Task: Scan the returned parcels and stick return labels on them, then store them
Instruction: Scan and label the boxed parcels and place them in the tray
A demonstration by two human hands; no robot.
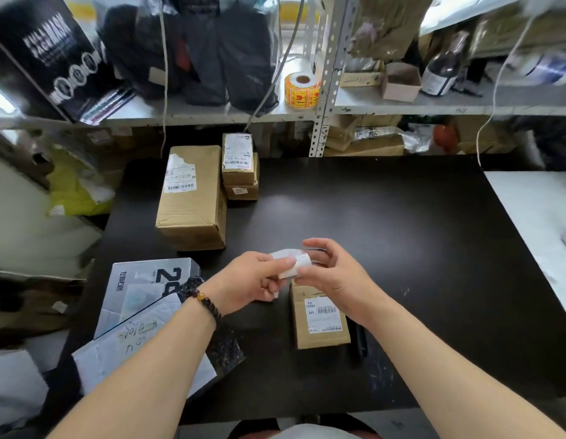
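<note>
Grey box (pixel 142 286) sits at near-L corner of table (pixel 402 248). Big carton (pixel 193 198) is behind it, w/ 2 small cartons (pixel 239 163) stacked just R of that. L hand (pixel 250 280), bracelet (pixel 205 301) on wrist, pinches white label (pixel 291 263) btw thumb + forefinger. R hand (pixel 332 274) pinches label's other edge, fingers curled. Label is curled, held up off table above far end of parcel (pixel 319 318). Parcel lies flat under R hand, barcode up.
</note>
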